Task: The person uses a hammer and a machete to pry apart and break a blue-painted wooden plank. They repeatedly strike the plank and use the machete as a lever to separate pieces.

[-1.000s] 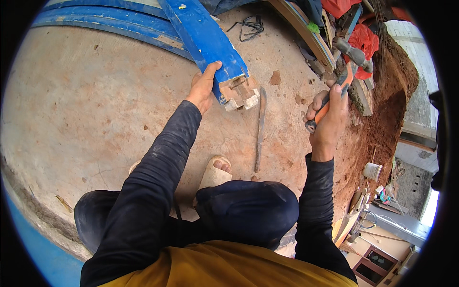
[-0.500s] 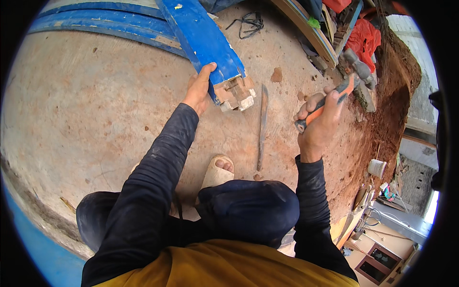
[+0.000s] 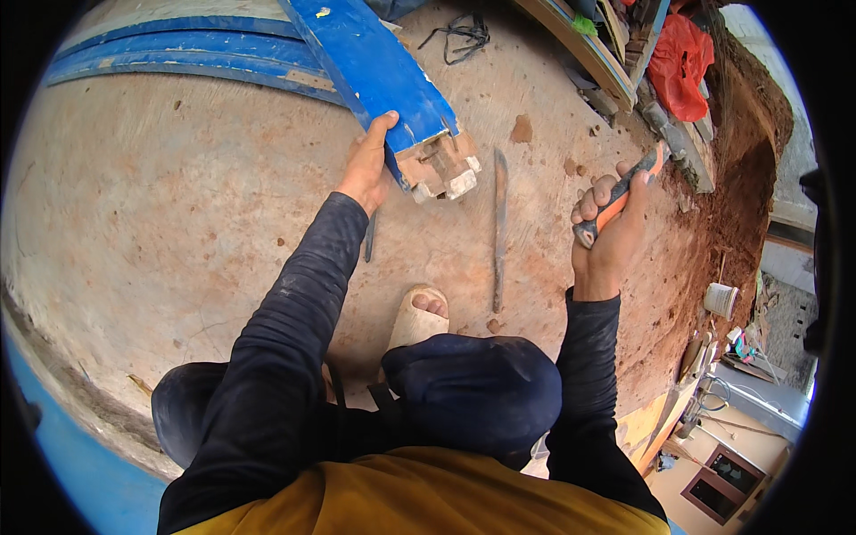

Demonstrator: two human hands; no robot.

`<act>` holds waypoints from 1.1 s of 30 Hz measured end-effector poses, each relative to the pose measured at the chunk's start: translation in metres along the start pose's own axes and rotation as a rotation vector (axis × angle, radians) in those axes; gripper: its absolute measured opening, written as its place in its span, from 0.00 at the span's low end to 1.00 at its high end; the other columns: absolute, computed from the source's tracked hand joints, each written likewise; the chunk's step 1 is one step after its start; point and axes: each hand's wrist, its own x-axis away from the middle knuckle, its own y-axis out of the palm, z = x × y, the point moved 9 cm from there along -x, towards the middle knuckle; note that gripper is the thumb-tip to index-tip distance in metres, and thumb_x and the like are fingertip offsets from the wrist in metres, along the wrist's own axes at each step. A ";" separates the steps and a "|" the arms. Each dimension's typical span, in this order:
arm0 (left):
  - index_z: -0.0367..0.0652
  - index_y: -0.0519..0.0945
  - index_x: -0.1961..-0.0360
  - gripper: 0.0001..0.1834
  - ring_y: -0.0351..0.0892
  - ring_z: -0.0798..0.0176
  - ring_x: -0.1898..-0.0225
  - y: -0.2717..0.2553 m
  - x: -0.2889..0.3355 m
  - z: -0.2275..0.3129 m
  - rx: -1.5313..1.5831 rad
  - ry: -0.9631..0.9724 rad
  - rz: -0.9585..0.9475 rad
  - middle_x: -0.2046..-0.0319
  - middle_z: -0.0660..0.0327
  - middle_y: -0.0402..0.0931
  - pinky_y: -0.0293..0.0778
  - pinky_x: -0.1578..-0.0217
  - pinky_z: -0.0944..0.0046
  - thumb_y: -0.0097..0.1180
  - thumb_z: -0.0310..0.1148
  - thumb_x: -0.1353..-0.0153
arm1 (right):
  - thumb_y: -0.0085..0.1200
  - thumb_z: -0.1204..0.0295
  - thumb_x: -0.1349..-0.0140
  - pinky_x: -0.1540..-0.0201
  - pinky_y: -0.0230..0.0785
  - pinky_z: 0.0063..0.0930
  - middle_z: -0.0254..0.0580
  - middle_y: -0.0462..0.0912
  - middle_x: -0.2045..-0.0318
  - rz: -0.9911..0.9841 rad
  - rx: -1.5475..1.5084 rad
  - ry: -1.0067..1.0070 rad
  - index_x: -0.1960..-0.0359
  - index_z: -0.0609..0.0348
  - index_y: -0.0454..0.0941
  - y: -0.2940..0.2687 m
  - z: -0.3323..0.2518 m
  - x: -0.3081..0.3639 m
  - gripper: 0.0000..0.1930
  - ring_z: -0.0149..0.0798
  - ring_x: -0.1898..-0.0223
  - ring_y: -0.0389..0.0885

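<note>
Well, the left hand (image 3: 366, 169) grips a blue beam (image 3: 379, 71) cropped above, the right hand (image 3: 613, 242) a hammer (image 3: 614, 204), its head indistinct.

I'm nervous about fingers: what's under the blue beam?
Around the beam, I see blue boards and concrete floor; what's directly beneath, including part of the left hand, is covered.

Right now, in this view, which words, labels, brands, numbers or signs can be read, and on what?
None can be read.
Hammer handle in the right hand: no legible lettering.
Blue beam in the left hand: no legible lettering.
White bucket: too small to tell.
</note>
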 end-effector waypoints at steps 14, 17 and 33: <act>0.29 0.63 0.30 0.42 0.72 0.48 0.33 0.005 -0.002 0.001 0.008 0.047 -0.034 0.34 0.45 0.71 0.68 0.31 0.47 0.64 0.49 0.33 | 0.48 0.50 0.22 0.81 0.69 0.25 0.30 0.71 0.78 -0.131 0.004 0.514 0.50 0.55 0.71 -0.008 0.099 0.040 0.19 0.27 0.82 0.73; 0.29 0.62 0.29 0.42 0.72 0.48 0.33 0.006 -0.001 0.000 0.022 0.032 -0.020 0.34 0.45 0.71 0.68 0.31 0.47 0.63 0.48 0.32 | 0.49 0.50 0.23 0.84 0.68 0.26 0.31 0.72 0.80 -0.434 0.234 0.755 0.49 0.57 0.71 0.016 0.126 0.070 0.21 0.29 0.87 0.71; 0.26 0.58 0.28 0.44 0.71 0.46 0.31 0.003 0.003 0.003 -0.003 0.052 -0.063 0.32 0.40 0.67 0.67 0.30 0.49 0.63 0.46 0.33 | 0.51 0.53 0.23 0.64 0.73 0.41 0.46 0.71 0.77 -0.824 1.209 -0.003 0.48 0.65 0.70 0.065 0.086 0.063 0.23 0.42 0.71 0.78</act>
